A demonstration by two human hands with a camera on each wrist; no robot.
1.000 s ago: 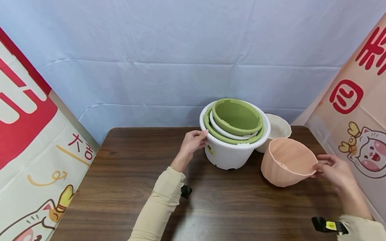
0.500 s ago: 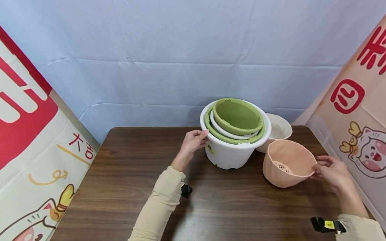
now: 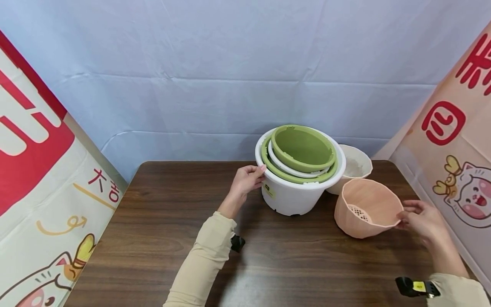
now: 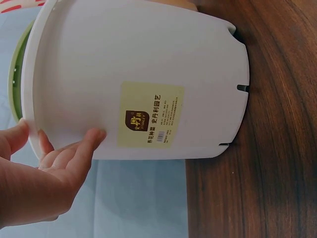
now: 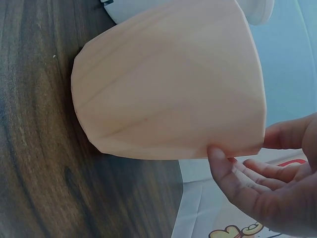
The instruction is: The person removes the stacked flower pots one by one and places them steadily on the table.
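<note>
A large white flower pot (image 3: 291,198) stands upright on the table, with smaller green and white pots nested in it; the topmost is a green pot (image 3: 303,149). My left hand (image 3: 247,181) pinches the white pot's rim at its left side, and in the left wrist view the fingers lie against the wall near a yellow label (image 4: 151,115). To the right, a pink faceted pot (image 3: 358,219) with a perforated bottom sits on the table. My right hand (image 3: 422,219) pinches its rim at the right, thumb and fingers on either side of the wall.
Behind the pink pot stands a cream pot (image 3: 354,164), partly hidden. The dark wooden table (image 3: 172,204) ends at a pale blue cloth backdrop (image 3: 192,106). Printed banners (image 3: 464,170) hang along both sides.
The pink pot has tipped so that its holed bottom shows more, and has shifted slightly right with my right hand on it. My left hand keeps its hold on the white pot.
</note>
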